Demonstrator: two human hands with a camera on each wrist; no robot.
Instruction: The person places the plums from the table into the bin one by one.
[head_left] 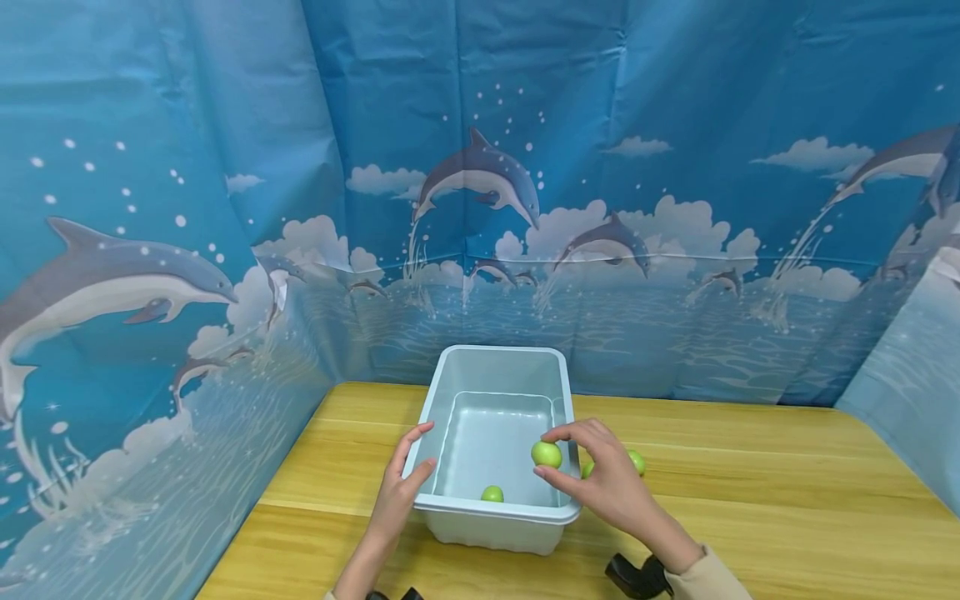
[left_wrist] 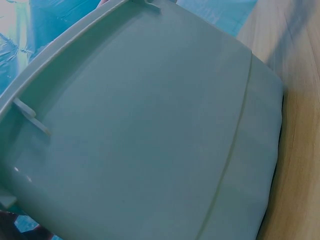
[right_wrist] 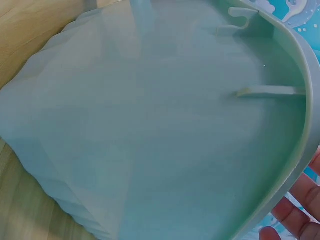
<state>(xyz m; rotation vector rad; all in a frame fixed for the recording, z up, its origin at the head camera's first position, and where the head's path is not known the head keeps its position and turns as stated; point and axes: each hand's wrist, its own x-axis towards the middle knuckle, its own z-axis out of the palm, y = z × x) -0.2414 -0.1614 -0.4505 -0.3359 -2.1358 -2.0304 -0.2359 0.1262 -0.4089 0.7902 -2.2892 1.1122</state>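
Blue sheeting (head_left: 622, 50) printed with leaping dolphins, clouds and waves hangs beyond both hands and along the left, behind a wood-grain tabletop (head_left: 765, 500). Between the hands stands a pale blue-green bin (head_left: 487, 529), upright, its long sides running away from the person. At its near left rim is the left hand (head_left: 393, 493), fingers spread and relaxed, thumb and forefinger apart at the edge. Opposite, the right hand (head_left: 611, 483) pinches a round green object (head_left: 546, 454) between thumb and fingertips, above the bin's right side. Low inside the bin, between the two hands and nearer the person, sits a second green object (head_left: 492, 494). Past the right hand, outside the bin, two more, one just beside the rim (head_left: 587, 469) and one farther right (head_left: 637, 462), are partly hidden by that hand. Below the right hand, near its beige sleeve (head_left: 708, 577), shows a black wrist device (head_left: 636, 577).
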